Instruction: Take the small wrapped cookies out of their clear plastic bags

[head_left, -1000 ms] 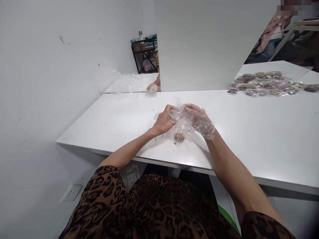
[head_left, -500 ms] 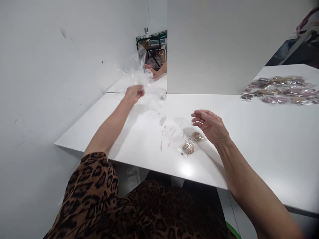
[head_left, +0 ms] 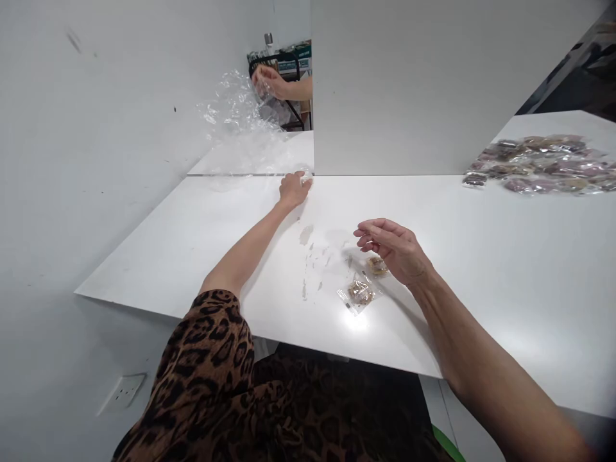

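My left hand [head_left: 293, 190] reaches to the far edge of the table by the partition's lower corner. Its thumb and fingers close around a small clear plastic packet [head_left: 307, 177], whose contents I cannot make out. Beyond it spreads a crumpled clear plastic bag [head_left: 240, 122], apart from my fingers. My right hand [head_left: 389, 247] hovers above the table, fingers loosely bent and apart, holding nothing. Just below it lie two small clear packets with brownish contents: the nearer packet [head_left: 360, 292] shows whole, while the farther packet [head_left: 376, 265] is partly covered by the hand.
A white partition [head_left: 389, 90] stands across the white table [head_left: 192, 256]. Rows of filled packets [head_left: 553, 168] lie at the far right. Another person's hand [head_left: 270, 82] shows behind the partition, near a black rack [head_left: 291, 67]. A white wall [head_left: 96, 160] borders the left side.
My left hand has let go of the clear bag and moved right to the small packet. My right hand has shifted slightly left. The other person's hand has risen.
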A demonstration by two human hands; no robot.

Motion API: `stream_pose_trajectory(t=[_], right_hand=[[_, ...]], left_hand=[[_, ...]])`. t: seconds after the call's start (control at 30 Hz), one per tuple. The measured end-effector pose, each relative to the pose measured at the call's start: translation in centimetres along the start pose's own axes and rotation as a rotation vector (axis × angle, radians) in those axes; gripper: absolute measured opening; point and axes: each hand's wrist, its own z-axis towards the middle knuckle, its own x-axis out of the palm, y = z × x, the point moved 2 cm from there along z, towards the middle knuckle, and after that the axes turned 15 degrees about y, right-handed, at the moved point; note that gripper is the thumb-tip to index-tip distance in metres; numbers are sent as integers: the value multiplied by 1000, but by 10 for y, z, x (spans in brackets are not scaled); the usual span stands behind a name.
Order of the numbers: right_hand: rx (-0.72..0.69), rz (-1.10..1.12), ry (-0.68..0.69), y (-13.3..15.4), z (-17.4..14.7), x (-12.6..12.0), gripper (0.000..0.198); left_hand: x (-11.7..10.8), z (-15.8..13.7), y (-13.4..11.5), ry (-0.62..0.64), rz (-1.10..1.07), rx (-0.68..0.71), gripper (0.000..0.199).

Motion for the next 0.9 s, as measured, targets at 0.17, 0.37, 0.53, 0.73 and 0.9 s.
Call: stream_pose_trajectory(t=[0.17,0.37,0.53,0.73,0.9], right_hand=[[32,-31,34,-9,4,-1,28],[39,-24,39,-8,7,-2,29],[29,-25,8,-7,9,-4,30],[3,-44,-51,-14,13,-8,40],[-101,-125,-73,-19,13,-9,85]], left_hand=[[22,20,-17,-24,191,-121,69],[25,22,-6,-76,253,-153,55],[15,-15,-8,-120,46,-68,46],[4,-95,-27,142,-993,126,37],[19,-164,-52,469,-1589,5,15]])
